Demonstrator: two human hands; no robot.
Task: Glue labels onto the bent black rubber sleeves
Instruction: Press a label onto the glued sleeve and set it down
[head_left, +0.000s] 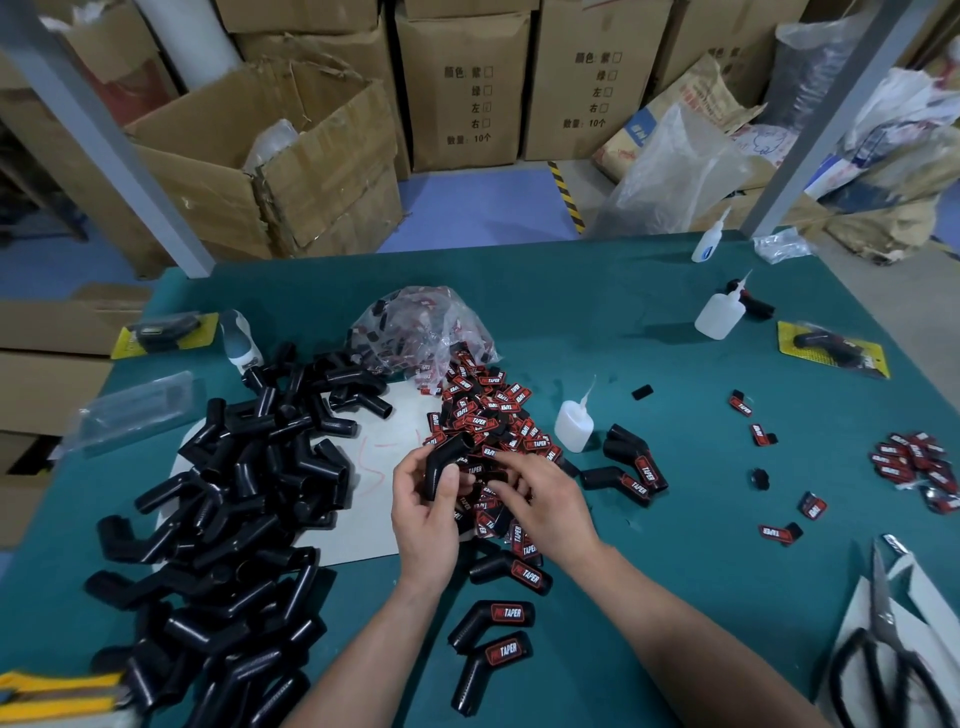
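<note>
The left hand (423, 512) covers the lower end of the sleeve (451, 453) it grips. The right hand (545, 506) hides the labels (498, 410) beneath it; whether its fingertips pinch one cannot be told. The scissors (882, 623) and the sleeve pile (234, 499) run off the bottom edge. Print on the far glue bottle (707, 244) is too small to read

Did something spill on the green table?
Yes. Red-and-black rectangular labels lie spilled from the crumpled clear plastic bag in a loose heap mid-table, and a few stray labels sit scattered alone toward the right edge.
</note>
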